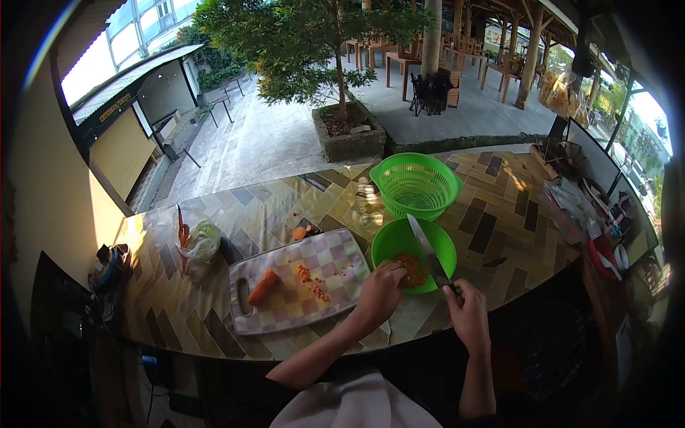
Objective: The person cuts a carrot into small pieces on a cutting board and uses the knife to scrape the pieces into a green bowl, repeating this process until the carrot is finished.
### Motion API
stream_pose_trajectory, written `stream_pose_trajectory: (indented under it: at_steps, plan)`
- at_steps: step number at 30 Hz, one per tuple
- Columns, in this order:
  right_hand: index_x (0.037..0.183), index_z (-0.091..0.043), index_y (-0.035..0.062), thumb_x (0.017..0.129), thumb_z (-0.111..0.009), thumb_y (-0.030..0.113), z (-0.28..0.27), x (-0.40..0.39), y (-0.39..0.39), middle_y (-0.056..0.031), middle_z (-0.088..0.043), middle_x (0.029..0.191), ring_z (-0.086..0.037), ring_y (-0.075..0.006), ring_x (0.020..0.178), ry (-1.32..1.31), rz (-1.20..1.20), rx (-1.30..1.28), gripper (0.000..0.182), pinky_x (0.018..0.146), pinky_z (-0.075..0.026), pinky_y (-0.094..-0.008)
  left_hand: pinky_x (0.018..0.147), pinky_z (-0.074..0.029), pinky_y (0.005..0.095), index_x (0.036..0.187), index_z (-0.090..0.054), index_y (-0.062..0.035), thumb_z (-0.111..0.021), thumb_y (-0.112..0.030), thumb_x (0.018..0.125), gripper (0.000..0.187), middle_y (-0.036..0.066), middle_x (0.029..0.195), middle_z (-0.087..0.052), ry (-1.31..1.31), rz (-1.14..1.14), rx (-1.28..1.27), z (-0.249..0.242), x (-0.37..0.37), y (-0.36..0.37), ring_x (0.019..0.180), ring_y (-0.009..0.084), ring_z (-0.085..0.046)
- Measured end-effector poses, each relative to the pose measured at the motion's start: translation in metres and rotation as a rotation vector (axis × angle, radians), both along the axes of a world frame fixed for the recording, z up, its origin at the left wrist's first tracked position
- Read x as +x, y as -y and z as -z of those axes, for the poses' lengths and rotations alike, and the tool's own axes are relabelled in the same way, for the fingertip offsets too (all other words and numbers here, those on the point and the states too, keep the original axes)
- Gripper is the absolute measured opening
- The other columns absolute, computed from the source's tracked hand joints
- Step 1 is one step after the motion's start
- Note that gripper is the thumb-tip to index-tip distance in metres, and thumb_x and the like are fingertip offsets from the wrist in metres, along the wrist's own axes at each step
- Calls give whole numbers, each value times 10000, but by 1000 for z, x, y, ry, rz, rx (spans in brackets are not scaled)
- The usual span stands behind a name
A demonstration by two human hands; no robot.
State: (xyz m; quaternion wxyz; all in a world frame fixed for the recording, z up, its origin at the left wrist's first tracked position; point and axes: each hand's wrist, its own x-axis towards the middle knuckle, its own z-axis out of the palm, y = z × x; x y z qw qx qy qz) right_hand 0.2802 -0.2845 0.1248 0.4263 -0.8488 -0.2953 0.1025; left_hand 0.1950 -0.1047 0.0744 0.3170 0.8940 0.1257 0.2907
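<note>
My right hand [468,314] grips the handle of a knife [428,250], whose broad blade slants up and left over a green bowl [382,239]. Diced carrot [412,271] lies in the bottom of this bowl. My left hand [384,289] is at the bowl's near left rim, its fingers curled together toward the inside; what they hold, if anything, is hidden. To the left, a checkered cutting board [332,250] bears a piece of carrot [264,287] and small carrot bits [305,274]. Orange carrot slices [300,232] lie just beyond the board's far edge.
A green colander [417,162] stands directly behind the bowl. A plastic bag [202,241] sits on the patterned table [193,314] at the left. Plastic-wrapped items [567,207] and a red object [603,258] crowd the right end.
</note>
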Motion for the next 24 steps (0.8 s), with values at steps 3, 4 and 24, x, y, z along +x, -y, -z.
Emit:
stream_pose_trajectory:
  at_steps: [3, 4, 24]
  plan:
    - [936, -596, -54, 987, -593, 179, -4, -1, -3, -151, -578, 613, -561, -215, 500, 66, -7, -32, 238, 518, -405, -377, 860, -526, 391, 970, -726, 6, -692, -23, 815, 162, 175, 994, -711, 102, -110, -75, -10, -20, -26, 953, 331, -675]
    - [942, -596, -54, 987, -592, 178, -5, -2, -5, -157, -577, 615, -564, -222, 502, 52, 4, -42, 237, 523, -407, -380, 844, -529, 385, 982, -727, 3, -695, -29, 820, 168, 173, 986, -712, 122, -152, -111, -11, -29, -36, 928, 327, -682]
    - [963, -532, -14, 1015, -495, 266, 33, -86, -54, -258, -632, 709, -637, -453, 733, 175, -278, -464, 288, 659, -482, -538, 1168, -295, 432, 1422, -343, 120, -511, -92, 929, 563, 291, 1493, -361, -314, -362, 17, 73, -122, -122, 1426, 396, -309]
